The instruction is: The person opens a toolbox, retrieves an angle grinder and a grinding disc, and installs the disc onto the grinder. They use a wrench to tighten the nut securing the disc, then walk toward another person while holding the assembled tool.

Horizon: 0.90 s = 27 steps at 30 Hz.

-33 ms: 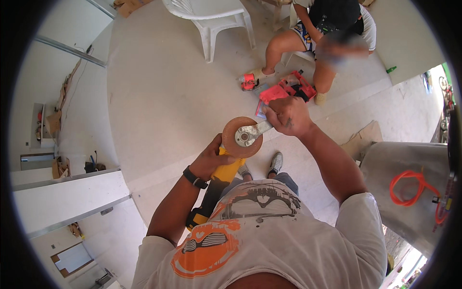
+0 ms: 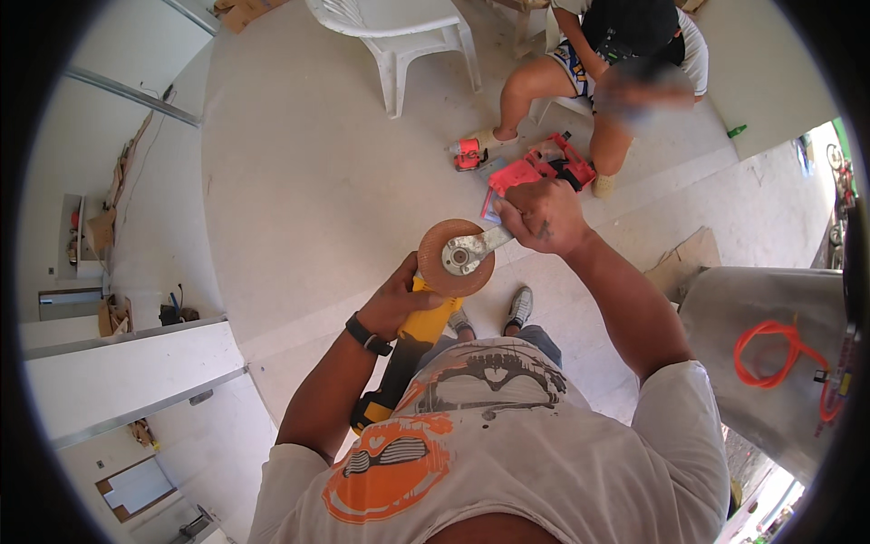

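Right now my left hand (image 2: 399, 304) is clenched around the yellow body of an angle grinder (image 2: 412, 349), just below its head, a little left of the frame's centre. The grinder runs down from there toward the lower left, its dark tail end ending beside my shirt. A black wristband (image 2: 367, 334) sits on that wrist. On top of the grinder's head is the round brownish cutting disc (image 2: 456, 258), face up toward me, close to the middle of the picture.

My right hand (image 2: 542, 218) is up and to the right of the disc, fingers closed on the handle of a flat metal wrench (image 2: 476, 247). The wrench's far end lies on the disc's hub, touching it. Whether its pins are seated I cannot tell.

Below the disc, my two shoes (image 2: 518, 306) show on the pale concrete floor (image 2: 308, 181).

Toward the top of the frame another person sits with bare legs; near their feet lie a red tool case (image 2: 535, 170) and a small red and grey power tool (image 2: 468, 154). A white plastic chair (image 2: 399, 32) stands at the top centre. At the right edge a grey metal surface (image 2: 725, 317) carries a loop of orange hose (image 2: 770, 354). A piece of cardboard (image 2: 687, 258) lies on the floor beside it.
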Each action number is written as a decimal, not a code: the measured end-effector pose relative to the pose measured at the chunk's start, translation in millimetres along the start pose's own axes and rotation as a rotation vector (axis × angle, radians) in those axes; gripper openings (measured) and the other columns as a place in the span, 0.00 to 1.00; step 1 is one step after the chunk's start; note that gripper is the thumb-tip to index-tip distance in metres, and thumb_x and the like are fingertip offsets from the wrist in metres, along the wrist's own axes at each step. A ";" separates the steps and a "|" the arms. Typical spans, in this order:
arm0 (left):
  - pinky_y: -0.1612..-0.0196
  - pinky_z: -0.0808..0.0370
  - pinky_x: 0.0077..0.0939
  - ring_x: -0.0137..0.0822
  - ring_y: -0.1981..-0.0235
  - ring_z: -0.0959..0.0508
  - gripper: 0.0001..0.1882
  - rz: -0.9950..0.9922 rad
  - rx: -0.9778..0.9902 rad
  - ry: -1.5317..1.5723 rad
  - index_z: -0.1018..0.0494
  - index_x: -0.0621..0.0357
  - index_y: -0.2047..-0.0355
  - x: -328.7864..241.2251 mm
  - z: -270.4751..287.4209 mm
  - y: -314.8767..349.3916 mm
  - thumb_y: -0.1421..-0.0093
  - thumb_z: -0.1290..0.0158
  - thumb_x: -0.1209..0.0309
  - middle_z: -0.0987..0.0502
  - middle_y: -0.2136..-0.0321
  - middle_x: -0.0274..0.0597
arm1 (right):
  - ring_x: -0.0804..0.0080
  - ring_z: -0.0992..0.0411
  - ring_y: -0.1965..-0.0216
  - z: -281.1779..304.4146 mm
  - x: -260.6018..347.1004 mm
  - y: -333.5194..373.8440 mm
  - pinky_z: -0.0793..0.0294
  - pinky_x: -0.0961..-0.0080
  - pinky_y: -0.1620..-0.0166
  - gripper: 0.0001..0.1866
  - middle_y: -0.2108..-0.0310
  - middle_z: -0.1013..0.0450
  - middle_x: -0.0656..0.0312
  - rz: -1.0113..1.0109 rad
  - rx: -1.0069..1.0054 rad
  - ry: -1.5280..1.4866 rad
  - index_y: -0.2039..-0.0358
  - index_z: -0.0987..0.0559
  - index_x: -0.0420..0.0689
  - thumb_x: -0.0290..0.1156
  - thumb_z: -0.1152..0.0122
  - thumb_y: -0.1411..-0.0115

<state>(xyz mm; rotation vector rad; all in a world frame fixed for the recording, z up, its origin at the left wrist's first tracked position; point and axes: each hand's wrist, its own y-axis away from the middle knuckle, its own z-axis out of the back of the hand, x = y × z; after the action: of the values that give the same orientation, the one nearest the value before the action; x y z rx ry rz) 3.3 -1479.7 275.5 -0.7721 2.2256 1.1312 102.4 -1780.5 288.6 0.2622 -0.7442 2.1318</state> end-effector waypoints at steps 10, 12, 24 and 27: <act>0.34 0.30 0.38 0.37 0.38 0.27 0.48 0.015 0.068 -0.251 0.41 0.59 0.32 2.9 -21.5 -19.1 0.49 0.27 0.67 0.27 0.42 0.45 | 0.53 0.26 0.79 17.0 -32.1 -50.6 0.28 0.57 0.73 0.18 0.84 0.28 0.57 0.402 0.145 -0.025 0.83 0.26 0.47 0.39 0.36 0.39; 0.34 0.31 0.38 0.37 0.37 0.28 0.48 0.063 0.104 -0.165 0.40 0.59 0.32 -2.4 -24.6 -21.5 0.49 0.27 0.67 0.27 0.42 0.45 | 0.52 0.25 0.78 24.5 -31.3 -60.9 0.27 0.56 0.71 0.17 0.83 0.27 0.57 0.372 0.288 0.033 0.82 0.26 0.46 0.40 0.35 0.40; 0.38 0.26 0.37 0.38 0.41 0.24 0.47 0.032 0.063 -0.277 0.41 0.58 0.31 -26.6 -15.7 -19.2 0.49 0.28 0.73 0.27 0.43 0.43 | 0.43 0.21 0.63 -24.3 88.1 -118.4 0.19 0.54 0.59 0.19 0.65 0.21 0.46 -0.158 -0.158 -0.426 0.49 0.23 0.40 0.32 0.33 0.39; 0.39 0.24 0.37 0.39 0.41 0.24 0.49 0.029 0.027 -0.246 0.42 0.60 0.30 -25.3 -8.5 -14.7 0.49 0.28 0.72 0.27 0.41 0.45 | 0.38 0.21 0.54 -29.2 96.6 -111.5 0.20 0.53 0.51 0.23 0.56 0.21 0.37 -0.496 0.238 -0.685 0.42 0.28 0.34 0.27 0.37 0.35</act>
<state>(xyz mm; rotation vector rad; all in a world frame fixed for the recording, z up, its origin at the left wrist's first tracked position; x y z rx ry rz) 29.5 -1487.7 288.9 -0.5583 2.0475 1.1414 131.0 -1647.7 353.1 1.2141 -0.6976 1.6353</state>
